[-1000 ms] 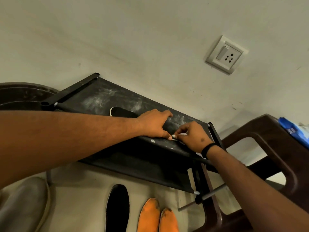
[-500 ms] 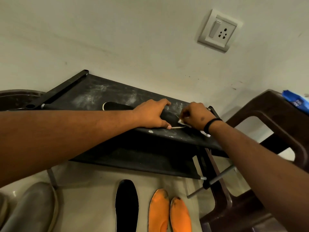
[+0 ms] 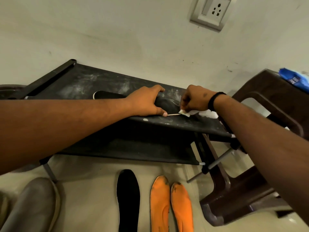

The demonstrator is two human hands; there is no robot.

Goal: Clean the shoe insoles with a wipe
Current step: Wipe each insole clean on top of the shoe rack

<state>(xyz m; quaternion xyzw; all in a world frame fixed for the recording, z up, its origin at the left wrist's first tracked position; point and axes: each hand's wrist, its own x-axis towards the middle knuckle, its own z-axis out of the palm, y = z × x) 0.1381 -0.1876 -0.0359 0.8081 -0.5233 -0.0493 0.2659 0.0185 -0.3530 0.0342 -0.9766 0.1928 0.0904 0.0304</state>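
Note:
A black insole (image 3: 165, 104) with a pale edge lies on the top shelf of a dusty black fabric shoe rack (image 3: 80, 84). My left hand (image 3: 147, 102) presses it down, fingers spread over its middle, thumb at its near edge. My right hand (image 3: 195, 99) pinches a crumpled white wipe (image 3: 205, 113) at the insole's right end, by the shelf's right edge. On the floor below lie another black insole (image 3: 127, 200) and two orange insoles (image 3: 159, 205), the right one (image 3: 181, 208) dirty at its toe.
A dark brown plastic stool (image 3: 260, 101) stands right of the rack, with a blue wipe pack (image 3: 296, 79) on top. A grey shoe (image 3: 31, 205) sits at the lower left floor. A wall socket (image 3: 210, 11) is above. A dark round object (image 3: 10, 91) is at far left.
My right hand with the wipe has slid right along the insole toward its end. My left hand keeps holding the insole in place. The camera has tilted down a little.

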